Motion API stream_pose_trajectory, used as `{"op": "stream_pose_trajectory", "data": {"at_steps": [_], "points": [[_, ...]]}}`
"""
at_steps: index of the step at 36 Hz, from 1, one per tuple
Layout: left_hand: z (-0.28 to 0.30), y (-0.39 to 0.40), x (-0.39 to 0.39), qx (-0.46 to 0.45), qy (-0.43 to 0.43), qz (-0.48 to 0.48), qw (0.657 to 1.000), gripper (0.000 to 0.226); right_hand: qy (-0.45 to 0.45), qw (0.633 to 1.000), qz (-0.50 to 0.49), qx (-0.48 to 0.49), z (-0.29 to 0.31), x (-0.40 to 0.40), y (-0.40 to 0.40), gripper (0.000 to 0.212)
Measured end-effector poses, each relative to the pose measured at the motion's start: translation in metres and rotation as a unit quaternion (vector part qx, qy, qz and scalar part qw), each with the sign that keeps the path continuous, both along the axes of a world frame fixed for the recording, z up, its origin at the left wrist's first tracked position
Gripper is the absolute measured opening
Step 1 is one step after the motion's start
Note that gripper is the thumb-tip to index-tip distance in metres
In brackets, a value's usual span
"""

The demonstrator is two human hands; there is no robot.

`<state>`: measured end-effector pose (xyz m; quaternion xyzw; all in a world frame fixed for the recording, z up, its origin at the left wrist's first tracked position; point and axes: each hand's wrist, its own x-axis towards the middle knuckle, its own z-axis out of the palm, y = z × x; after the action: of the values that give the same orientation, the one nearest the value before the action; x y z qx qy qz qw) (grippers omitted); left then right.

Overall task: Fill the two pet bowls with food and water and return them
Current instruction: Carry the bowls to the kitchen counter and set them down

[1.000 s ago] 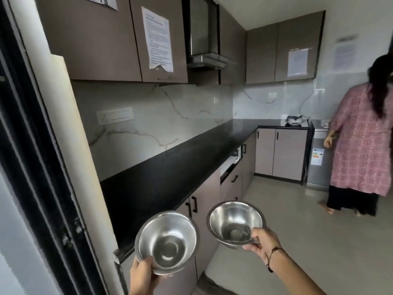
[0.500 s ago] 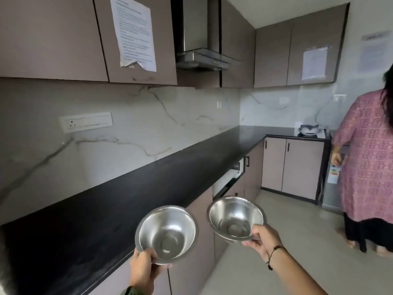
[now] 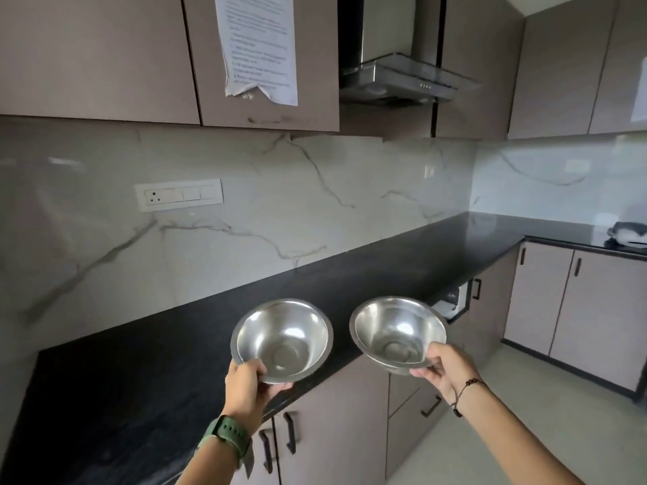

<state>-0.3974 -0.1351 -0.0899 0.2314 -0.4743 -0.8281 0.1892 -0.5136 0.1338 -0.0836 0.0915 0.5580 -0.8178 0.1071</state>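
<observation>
I carry two empty steel pet bowls in the air at the front edge of a black counter (image 3: 157, 372). My left hand (image 3: 247, 388) grips the near rim of the left bowl (image 3: 283, 339), thumb inside and fingers underneath. The right bowl (image 3: 397, 332) is held at its near rim by my right hand (image 3: 443, 371) in the same way. Both bowls tilt toward me and show shiny, bare insides. The bowls are apart, a small gap between their rims.
The black counter runs along a marble wall to the far right corner. Brown cabinets (image 3: 332, 425) with black handles sit below it, wall cabinets and a steel hood (image 3: 402, 78) above. A socket plate (image 3: 178, 195) is on the wall. A small grey thing (image 3: 626, 232) lies on the far counter.
My view has turned left toward the counter and moved closer. The person in pink at the right has left the view. Both hands keep the same hold on the bowls.
</observation>
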Motion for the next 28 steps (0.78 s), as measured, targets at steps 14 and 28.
{"op": "stream_pose_trajectory", "data": {"at_steps": [14,28], "points": [[0.013,-0.061,-0.118,-0.004,0.014,0.111,0.994,0.048,0.022,0.994,0.107,-0.012,0.028,-0.169,-0.089,0.042],[0.015,-0.105,-0.131,0.029,-0.053,0.282,0.957,0.044,-0.004,0.967,0.255,0.009,0.02,-0.264,-0.191,0.033]]}}
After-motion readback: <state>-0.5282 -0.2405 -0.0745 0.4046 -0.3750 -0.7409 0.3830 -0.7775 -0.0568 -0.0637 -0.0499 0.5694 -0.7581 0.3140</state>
